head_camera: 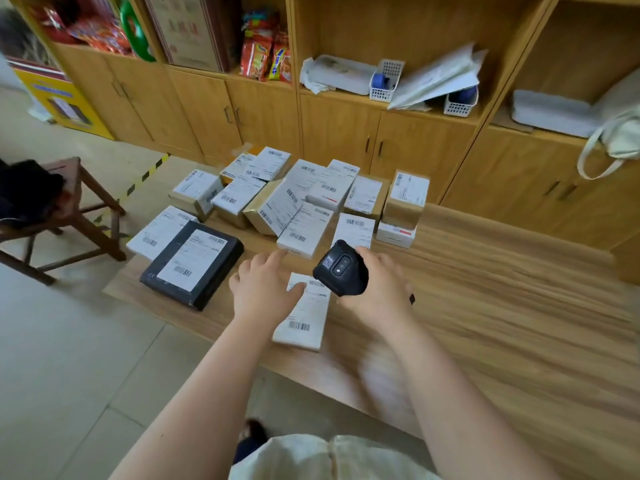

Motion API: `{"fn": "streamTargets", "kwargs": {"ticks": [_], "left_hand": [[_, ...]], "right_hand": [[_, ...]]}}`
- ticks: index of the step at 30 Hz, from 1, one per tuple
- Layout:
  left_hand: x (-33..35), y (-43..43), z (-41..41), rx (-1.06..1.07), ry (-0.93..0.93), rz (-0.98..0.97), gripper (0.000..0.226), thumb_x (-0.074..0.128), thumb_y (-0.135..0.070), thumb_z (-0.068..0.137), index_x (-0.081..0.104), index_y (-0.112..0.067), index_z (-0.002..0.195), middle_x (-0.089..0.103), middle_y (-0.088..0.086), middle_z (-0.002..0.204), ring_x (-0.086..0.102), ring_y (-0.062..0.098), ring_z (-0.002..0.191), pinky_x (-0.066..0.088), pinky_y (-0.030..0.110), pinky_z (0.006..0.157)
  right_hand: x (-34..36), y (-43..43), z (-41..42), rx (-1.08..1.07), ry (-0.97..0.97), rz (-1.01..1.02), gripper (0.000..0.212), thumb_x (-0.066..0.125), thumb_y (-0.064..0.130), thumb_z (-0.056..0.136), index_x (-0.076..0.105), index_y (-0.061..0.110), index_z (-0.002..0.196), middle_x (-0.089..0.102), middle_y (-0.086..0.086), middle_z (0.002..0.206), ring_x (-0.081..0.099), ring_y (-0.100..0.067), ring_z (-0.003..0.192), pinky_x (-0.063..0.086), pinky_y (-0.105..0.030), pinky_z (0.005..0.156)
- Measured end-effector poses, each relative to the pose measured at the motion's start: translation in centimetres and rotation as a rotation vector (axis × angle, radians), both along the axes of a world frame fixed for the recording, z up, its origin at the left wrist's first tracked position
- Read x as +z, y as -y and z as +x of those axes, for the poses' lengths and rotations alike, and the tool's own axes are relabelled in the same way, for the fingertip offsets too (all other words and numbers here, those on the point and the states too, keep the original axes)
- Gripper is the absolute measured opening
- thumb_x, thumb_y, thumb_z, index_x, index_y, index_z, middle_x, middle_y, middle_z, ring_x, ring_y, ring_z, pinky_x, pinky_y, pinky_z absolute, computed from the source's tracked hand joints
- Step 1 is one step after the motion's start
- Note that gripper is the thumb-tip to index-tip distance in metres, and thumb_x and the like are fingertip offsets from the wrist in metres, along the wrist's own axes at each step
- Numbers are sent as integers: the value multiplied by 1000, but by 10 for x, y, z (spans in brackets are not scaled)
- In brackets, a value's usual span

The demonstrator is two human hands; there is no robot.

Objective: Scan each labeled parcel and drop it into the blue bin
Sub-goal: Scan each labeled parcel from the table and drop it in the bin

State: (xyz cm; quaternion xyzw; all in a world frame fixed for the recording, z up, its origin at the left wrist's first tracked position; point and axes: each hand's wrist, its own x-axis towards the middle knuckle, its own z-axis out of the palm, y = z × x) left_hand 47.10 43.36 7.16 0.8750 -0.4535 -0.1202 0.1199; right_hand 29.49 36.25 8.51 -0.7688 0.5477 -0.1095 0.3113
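A white labeled parcel (306,317) lies flat on the wooden table (502,306) just in front of me. My left hand (265,289) hovers open over its left edge, fingers spread, the thumb over the label. My right hand (377,285) grips a black handheld scanner (341,268) above the parcel's far end. Behind them, several labeled parcels (301,199) are crowded together. A flat black parcel (194,265) with a white label lies at the table's left corner. No blue bin is in view.
A wooden stool (72,216) with dark cloth on it stands on the floor to the left. Wooden cabinets and shelves (339,133) run behind the table. A white bag (613,140) hangs at the right.
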Motion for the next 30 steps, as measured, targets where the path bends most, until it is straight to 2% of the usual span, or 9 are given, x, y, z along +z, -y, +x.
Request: {"fn": "streamTargets", "kwargs": {"ticks": [7,12,16,20,24,28,30], "left_hand": [[-12,55,106,-78,-10,-3,71,65,-50,83,38,-34,147,48,1,142,38,31,133,31,49,108],[-23,90,203,-237,10,75,74,67,-52,82,36,-36,148,43,2,148,35,32,137,28,50,110],[-30,101,273,-325,9,126,75,68,-52,83,34,-38,149,40,1,151,33,31,139,28,50,112],[-47,98,325,-365,14,195,75,67,-53,85,34,-34,149,42,6,149,36,34,136,32,51,109],[-73,87,369,-255,-73,319,88,73,-55,80,28,-26,150,42,9,147,36,33,136,38,51,106],[-101,70,414,10,-167,368,118,77,-62,73,6,-17,155,28,11,155,28,35,141,34,53,109],[-115,68,437,116,-266,412,124,79,-65,68,6,-15,155,31,13,153,30,35,140,35,53,110]], "right_hand": [[-13,31,102,-71,-30,-24,85,77,32,70,36,39,144,45,3,132,40,-27,124,29,-41,94],[-30,41,189,-238,-15,4,83,77,33,67,38,41,140,46,3,129,42,-28,121,31,-42,93],[-43,31,251,-356,-37,42,86,80,34,66,39,41,141,47,2,129,42,-27,123,30,-43,101],[-54,19,303,-356,-87,109,91,80,36,70,32,37,148,41,0,138,39,-28,128,32,-45,105],[-64,10,338,-340,-83,185,94,80,33,71,29,35,150,39,0,142,38,-28,132,32,-48,108],[-75,5,361,-366,-43,213,92,79,31,68,33,36,147,43,2,141,38,-29,133,34,-54,108],[-78,3,371,-361,-70,224,89,80,28,71,35,34,147,43,2,142,37,-29,133,32,-53,108]]}}
